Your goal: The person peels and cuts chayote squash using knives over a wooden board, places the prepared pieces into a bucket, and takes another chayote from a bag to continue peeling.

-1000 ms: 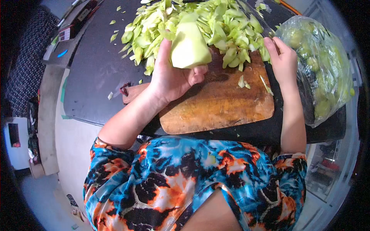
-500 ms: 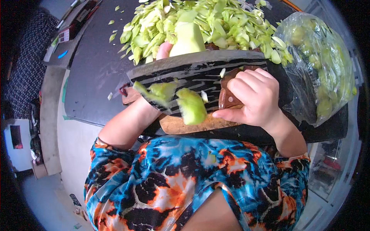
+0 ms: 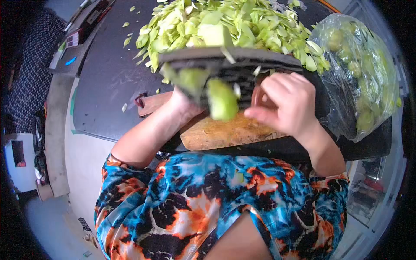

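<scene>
The vegetable — pale green, smooth, flat-faced — shows at twelve o'clock, just beyond the cleaver, whose blurred dark blade carries green slices. The right hand clenches the handle; the left hand's fingers are hidden, their grip untellable. At ten o'clock, a label is too small to read.

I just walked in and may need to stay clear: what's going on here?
The person's right-hand grip is on the handle of a broad knife, blurred here, with green pieces on its blade. The left-hand grip is mostly hidden behind the blade, so its hold can't be told. A pale green chunk shows past the blade, near a heap of slices. A wooden board lies below; a plastic bag sits to the right.
</scene>
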`<state>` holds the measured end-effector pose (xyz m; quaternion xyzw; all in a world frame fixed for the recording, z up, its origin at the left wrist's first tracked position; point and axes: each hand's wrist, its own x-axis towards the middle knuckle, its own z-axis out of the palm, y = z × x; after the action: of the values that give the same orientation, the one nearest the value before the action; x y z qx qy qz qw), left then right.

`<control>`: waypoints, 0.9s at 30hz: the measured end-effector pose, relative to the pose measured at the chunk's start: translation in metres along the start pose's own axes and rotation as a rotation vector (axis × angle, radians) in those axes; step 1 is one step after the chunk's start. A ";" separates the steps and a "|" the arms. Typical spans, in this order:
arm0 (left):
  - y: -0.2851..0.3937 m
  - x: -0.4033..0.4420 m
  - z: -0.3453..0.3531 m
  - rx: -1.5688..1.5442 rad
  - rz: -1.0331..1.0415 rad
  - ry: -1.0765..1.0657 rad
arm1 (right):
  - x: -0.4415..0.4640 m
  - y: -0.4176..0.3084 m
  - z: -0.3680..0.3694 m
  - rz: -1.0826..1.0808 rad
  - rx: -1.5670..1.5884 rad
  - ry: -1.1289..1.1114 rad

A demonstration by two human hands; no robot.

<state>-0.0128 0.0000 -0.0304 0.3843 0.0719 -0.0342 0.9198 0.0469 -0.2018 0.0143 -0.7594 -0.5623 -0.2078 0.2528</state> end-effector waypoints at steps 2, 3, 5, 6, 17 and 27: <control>0.000 0.003 -0.005 -0.088 0.037 -0.129 | 0.002 0.016 0.002 0.201 0.013 0.010; 0.000 0.004 -0.006 -0.169 0.043 -0.244 | 0.002 0.024 0.001 0.394 0.042 0.003; 0.000 0.004 0.001 -0.050 0.094 -0.190 | -0.002 0.052 0.004 0.506 0.002 0.094; 0.002 0.004 0.001 -0.043 0.105 -0.197 | -0.003 0.054 0.000 0.518 0.021 0.069; 0.010 -0.002 -0.002 -0.144 -0.145 -0.113 | -0.002 -0.008 -0.004 -0.018 0.125 -0.040; 0.001 0.004 0.001 0.017 0.117 -0.169 | -0.007 0.085 0.011 0.644 -0.184 -0.004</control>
<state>-0.0082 -0.0003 -0.0297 0.3914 -0.0291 -0.0133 0.9196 0.1263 -0.2205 -0.0115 -0.9182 -0.2729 -0.1656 0.2346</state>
